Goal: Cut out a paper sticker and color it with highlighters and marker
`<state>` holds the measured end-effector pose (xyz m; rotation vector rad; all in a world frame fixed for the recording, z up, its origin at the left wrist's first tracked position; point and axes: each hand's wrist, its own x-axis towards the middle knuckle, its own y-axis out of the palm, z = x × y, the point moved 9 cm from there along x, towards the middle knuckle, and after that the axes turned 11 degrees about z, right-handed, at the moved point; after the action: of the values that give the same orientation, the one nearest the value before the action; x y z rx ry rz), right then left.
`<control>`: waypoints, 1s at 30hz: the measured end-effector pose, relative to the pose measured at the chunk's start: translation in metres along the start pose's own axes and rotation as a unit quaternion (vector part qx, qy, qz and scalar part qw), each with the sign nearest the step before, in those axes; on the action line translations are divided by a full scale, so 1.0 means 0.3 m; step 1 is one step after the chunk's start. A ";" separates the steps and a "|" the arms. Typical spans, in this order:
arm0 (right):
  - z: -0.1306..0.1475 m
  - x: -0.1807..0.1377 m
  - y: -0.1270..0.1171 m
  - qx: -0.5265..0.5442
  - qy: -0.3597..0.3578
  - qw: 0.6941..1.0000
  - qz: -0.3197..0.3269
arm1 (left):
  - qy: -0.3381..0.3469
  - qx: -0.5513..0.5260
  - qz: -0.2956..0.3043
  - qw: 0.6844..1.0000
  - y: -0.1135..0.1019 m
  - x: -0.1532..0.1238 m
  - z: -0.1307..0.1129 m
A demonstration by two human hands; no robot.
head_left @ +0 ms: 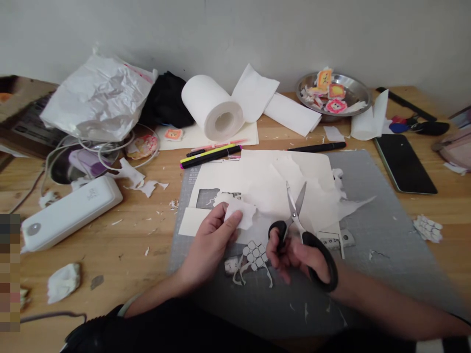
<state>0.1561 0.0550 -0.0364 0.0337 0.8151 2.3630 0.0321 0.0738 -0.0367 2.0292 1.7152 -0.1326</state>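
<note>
Left hand [208, 245] pinches a small white paper cutout [241, 213] between thumb and fingers. Right hand [294, 257] grips the scissors [294, 215], blades parted, just right of the paper cutout, over the grey cutting mat [386, 235] at near centre. Farther: paper sheets [279, 171], tissue roll [213, 108], metal bowl [355, 88] far right.

On the cutting mat [386, 235] lie paper sheets [294, 171]; before them the left hand [206, 250] pinches a paper scrap [241, 213], with the right hand [298, 257] and its scissors [295, 216] just to the right. Pens [209, 156] and a paper roll [213, 108] sit behind the mat, a dish [362, 92] back right, a phone [405, 164] right of the mat
</note>
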 end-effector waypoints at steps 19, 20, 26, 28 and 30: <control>-0.060 -0.025 0.131 -0.055 0.221 0.964 0.136 | 0.051 0.020 -0.038 0.998 -0.022 -0.004 -0.022; -0.061 -0.026 0.132 -0.062 0.220 0.963 0.140 | 0.047 0.026 -0.041 0.998 -0.025 -0.004 -0.021; -0.071 -0.022 0.132 -0.051 0.205 0.967 0.141 | -0.003 0.099 -0.030 0.995 -0.021 -0.006 -0.011; -0.071 -0.017 0.130 -0.045 0.202 0.969 0.136 | -0.020 0.113 -0.028 0.993 -0.019 -0.010 -0.007; -0.071 -0.014 0.124 -0.040 0.205 0.970 0.128 | -0.035 0.118 -0.022 0.992 -0.016 -0.012 -0.001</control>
<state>0.1340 0.0182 -0.0318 -0.4208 0.9527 2.6899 0.0268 0.0711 -0.0366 2.1252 1.7715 -0.4347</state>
